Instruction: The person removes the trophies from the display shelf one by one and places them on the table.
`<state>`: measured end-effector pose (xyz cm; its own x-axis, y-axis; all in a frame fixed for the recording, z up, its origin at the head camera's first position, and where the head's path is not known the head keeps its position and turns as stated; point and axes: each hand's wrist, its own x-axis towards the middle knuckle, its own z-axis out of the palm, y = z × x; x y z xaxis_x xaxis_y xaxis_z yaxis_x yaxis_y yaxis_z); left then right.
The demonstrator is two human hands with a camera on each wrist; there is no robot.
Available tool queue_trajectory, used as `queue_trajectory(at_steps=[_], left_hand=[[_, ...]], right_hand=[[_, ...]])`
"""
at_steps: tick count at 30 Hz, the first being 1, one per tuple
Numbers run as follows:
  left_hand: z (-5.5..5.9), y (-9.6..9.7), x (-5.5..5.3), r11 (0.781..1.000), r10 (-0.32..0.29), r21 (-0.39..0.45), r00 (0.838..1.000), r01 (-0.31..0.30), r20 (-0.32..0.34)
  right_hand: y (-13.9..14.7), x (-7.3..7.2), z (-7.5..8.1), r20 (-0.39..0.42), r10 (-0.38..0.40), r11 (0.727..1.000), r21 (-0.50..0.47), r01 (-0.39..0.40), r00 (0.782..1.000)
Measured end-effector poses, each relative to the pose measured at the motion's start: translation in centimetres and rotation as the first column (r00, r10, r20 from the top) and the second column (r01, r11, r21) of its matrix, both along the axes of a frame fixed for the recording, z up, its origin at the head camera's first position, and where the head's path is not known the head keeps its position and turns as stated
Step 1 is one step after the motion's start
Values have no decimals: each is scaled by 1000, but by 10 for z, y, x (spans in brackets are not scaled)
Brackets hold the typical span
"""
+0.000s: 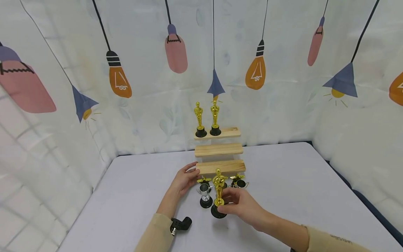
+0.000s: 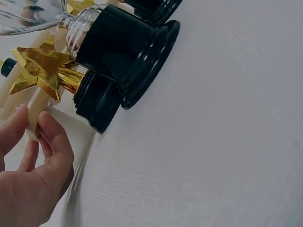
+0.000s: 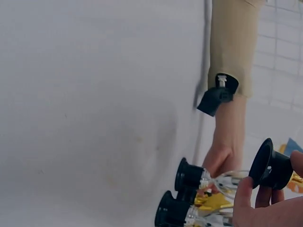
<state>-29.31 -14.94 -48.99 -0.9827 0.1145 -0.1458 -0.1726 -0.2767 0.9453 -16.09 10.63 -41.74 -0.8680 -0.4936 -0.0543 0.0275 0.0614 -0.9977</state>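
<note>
Far left: left grip [image 1: 183,179] is pinching the left end of the bottom plank [image 1: 225,166] of the wooden rack [image 1: 218,149]. Any tug there goes into the whole rack, I reckon. Two gold statuettes [image 1: 199,114] stand on the top plank [image 1: 232,132]: tall, small round bases, so a jolt could tip them.

Below, on the bench [image 1: 132,196], left star trophy [image 1: 204,180] sits close behind the silver cup [image 1: 205,196]. If my left grip drops, fingers could knock the star.

Next: third statuette [image 1: 219,183], in front of the trophies, black base clamped between thumb and fingers of my right grip [image 1: 242,207]. Looks raised off the bench. I've got it low and it's probably top-heavy, so it could tilt if the pinch loosens. Swinging left could clip the silver cup; going forward too low could plough the row.

Right end: right cup [image 1: 241,183] and right star trophy [image 1: 237,177] are just past my knuckles. Careless forward push could topple both.
</note>
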Motion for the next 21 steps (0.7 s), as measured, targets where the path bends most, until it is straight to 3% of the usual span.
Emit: queue_trajectory(at_steps=[10,21], left_hand=[[-1,-1,0,999,-8,31,1000,8,0],[-1,-1,0,999,-5,32,1000,4,3]], right_hand=[[-8,1,-23,6,7,1000,-4,-7,1000],[-14,-1,-50,-50,-1,998,66,4,999]])
